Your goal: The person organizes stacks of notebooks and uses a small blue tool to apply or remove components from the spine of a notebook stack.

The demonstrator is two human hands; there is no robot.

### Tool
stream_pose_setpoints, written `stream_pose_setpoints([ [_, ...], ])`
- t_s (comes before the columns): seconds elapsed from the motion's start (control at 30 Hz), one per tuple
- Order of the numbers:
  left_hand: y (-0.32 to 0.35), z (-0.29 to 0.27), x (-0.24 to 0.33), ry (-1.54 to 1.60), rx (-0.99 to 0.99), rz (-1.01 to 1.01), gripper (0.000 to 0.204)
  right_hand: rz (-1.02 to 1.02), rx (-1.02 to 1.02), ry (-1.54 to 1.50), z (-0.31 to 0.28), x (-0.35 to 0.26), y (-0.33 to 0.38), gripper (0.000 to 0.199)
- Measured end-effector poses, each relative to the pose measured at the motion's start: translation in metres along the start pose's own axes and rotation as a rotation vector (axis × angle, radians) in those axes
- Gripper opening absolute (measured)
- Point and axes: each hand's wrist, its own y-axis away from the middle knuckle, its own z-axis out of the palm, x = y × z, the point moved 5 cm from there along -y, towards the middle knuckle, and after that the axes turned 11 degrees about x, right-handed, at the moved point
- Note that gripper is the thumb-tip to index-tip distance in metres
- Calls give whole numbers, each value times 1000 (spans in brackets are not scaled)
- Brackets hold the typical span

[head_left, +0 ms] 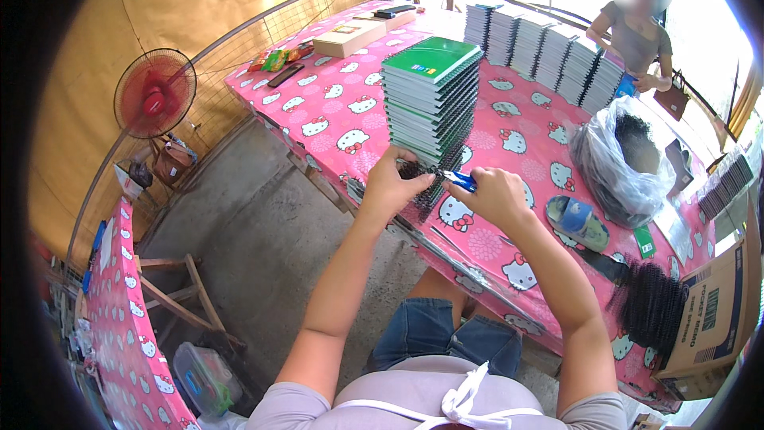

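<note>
A tall stack of spiral notebooks (422, 103) with a green cover on top stands near the table's front edge. My left hand (392, 185) is at the foot of this stack, thumb and fingers closed on a black spiral coil (413, 170). From the right, my right hand (495, 193) grips blue-handled pliers (460, 181). The pliers' tip is at the coil, close to my left thumb. My fingers hide part of the lower notebooks' edges, and I cannot make out exactly what the jaws touch.
The table has a pink patterned cloth (485, 239). More notebook stacks (529, 44) line its far side, near another person (637, 40). To the right are a clear plastic bag (621, 163) with black coils, loose black coils (649, 306) and a cardboard box (716, 302). A fan (155, 94) stands left.
</note>
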Motion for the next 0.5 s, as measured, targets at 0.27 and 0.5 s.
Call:
stream_pose_setpoints([
  [0.27,5,0,0,96,-58,-172,43,-361,652,121,4,9,14,63],
  [0.5,0,-6,-27,61,-26,-135,50,-59,48,40,15,-4,8,59],
])
